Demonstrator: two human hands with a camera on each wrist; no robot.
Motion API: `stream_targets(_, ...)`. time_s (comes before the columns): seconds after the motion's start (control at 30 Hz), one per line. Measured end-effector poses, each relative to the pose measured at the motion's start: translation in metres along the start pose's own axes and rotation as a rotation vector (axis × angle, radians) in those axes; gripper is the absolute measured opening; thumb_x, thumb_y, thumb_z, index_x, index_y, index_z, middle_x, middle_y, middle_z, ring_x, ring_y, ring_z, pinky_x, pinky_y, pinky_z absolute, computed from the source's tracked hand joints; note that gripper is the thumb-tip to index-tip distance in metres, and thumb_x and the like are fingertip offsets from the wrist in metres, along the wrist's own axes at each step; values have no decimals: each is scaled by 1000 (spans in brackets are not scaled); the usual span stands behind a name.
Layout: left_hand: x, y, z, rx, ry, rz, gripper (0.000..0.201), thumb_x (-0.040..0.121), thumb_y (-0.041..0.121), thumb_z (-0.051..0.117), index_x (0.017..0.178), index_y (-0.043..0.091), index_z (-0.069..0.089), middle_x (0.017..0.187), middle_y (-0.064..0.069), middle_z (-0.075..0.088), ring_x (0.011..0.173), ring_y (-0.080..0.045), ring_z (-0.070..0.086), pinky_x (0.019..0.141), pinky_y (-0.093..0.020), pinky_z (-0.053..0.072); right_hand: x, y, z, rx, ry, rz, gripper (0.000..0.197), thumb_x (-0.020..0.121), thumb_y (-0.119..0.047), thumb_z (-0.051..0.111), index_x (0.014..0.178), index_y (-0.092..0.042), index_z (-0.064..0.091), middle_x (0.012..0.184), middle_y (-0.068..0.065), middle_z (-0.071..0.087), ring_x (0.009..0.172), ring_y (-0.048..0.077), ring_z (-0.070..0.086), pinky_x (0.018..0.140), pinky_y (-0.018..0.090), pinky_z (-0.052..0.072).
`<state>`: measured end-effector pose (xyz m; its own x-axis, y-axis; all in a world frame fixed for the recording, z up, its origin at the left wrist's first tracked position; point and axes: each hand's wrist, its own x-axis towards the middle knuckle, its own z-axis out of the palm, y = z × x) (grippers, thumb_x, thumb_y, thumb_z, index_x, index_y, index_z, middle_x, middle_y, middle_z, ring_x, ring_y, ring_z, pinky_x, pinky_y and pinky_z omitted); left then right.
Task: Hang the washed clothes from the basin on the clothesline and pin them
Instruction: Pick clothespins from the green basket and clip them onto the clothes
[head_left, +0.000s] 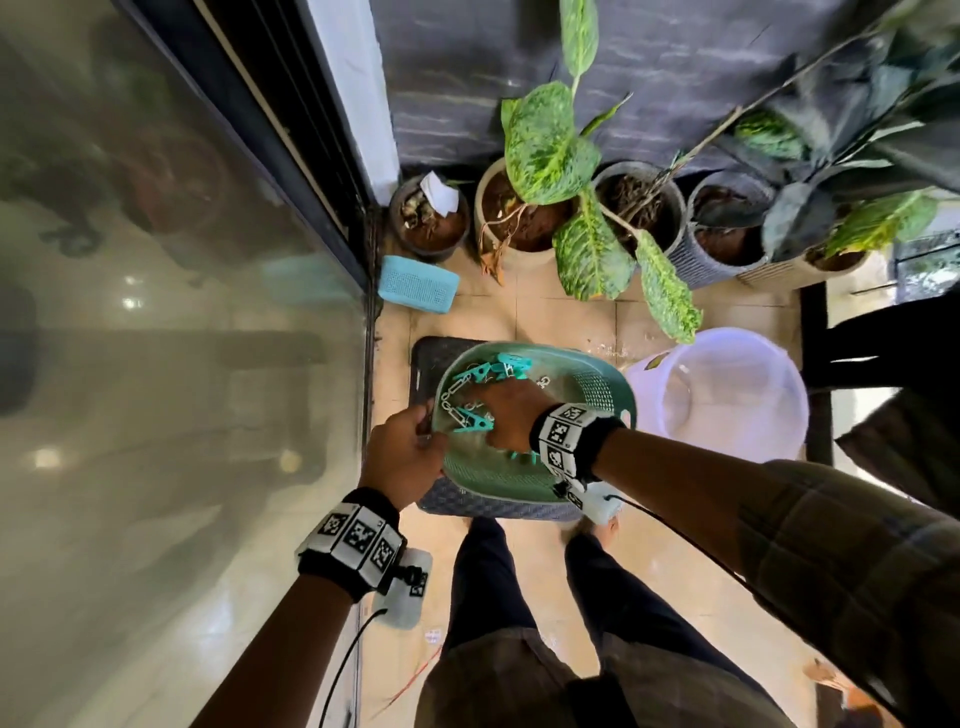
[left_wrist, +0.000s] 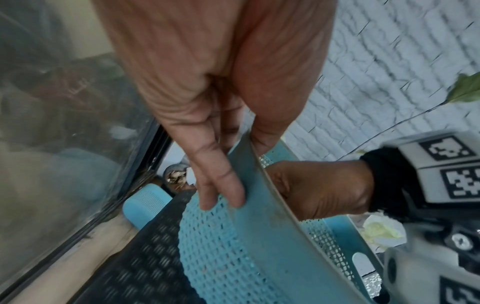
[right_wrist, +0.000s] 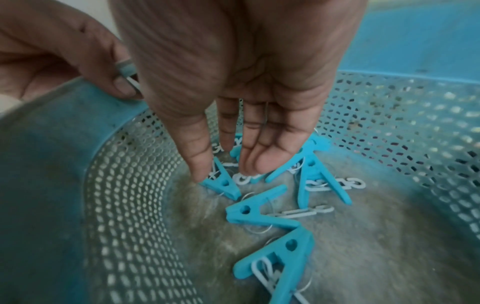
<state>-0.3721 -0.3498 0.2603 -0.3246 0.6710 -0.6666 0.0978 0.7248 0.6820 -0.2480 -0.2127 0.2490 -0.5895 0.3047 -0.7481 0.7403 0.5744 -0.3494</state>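
Note:
My left hand (head_left: 428, 434) holds a green perforated basket (head_left: 605, 387) by its near-left rim. In the left wrist view the fingers (left_wrist: 223, 195) lie on the outer mesh of the basket (left_wrist: 259, 246) and the thumb hooks over the rim. Several teal clothes pegs (head_left: 506, 366) joined by white chain links lie on the basket floor. My right hand (head_left: 498, 421) reaches down inside. In the right wrist view its fingers are nearly straight, and the right hand (right_wrist: 223, 170) touches one peg (right_wrist: 224, 185) with the thumb tip. A white translucent basin (head_left: 779, 415) stands on the floor to the right.
The basket sits over a black ribbed stool (head_left: 431, 358). Several potted plants (head_left: 524, 218) line the back wall, and a small blue basket (head_left: 418, 285) lies by the glass sliding door (head_left: 182, 338) on the left. Dark cloth (head_left: 893, 332) hangs at the right edge.

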Motion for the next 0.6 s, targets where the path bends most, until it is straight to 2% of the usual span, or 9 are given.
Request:
stream_targets(0.07,-11,29,-3,-13,2,63,54,69,36,54,118,23,69,94,5,75,81,-16,73,74,-45,62,-17,2,-13,-4,22,10,73,81,-16,66,148,-26,40,142,11,53,128,30,52,102,37,47)
stream_targets(0.13,-24,59,-4,-14,8,137,58,64,45,55,115,22,71,90,7,75,79,-15,72,71,-44,62,-36,3,-28,-40,58,4,76,81,-19,69,150,-24,36,146,10,48,133,31,47,106,42,44)
stream_targets(0.2,-33,82,-3,-41,17,171,55,60,47,56,108,25,72,86,7,74,78,-18,73,70,-47,61,-53,6,-45,-87,118,-4,76,82,-27,73,149,-22,37,143,11,52,130,32,50,104,44,45)
stream_targets(0.27,-41,105,2,-79,-3,175,42,64,38,62,104,28,71,89,7,75,79,-19,74,69,-48,62,-74,11,-62,-111,190,0,73,83,-33,73,146,-20,41,140,12,54,128,32,51,104,42,44)
stream_targets(0.33,-50,128,7,-88,-27,204,30,72,24,66,101,28,73,91,7,76,78,-18,74,64,-47,62,-95,16,-79,-119,252,-10,71,83,-36,73,143,-16,43,138,13,55,128,32,50,105,40,42)
stream_targets(0.47,-67,160,19,-113,-79,237,26,83,6,67,100,25,72,96,3,75,86,-20,73,64,-48,62,-135,23,-102,-206,318,10,61,84,-40,72,134,-15,49,125,12,62,117,33,57,92,39,48)
stream_targets(0.6,-78,174,30,-116,-132,242,26,84,7,68,109,11,72,108,-1,73,89,-18,74,65,-49,62,-158,24,-108,-315,311,41,51,83,-45,70,125,-20,57,116,7,65,109,32,62,87,42,54)
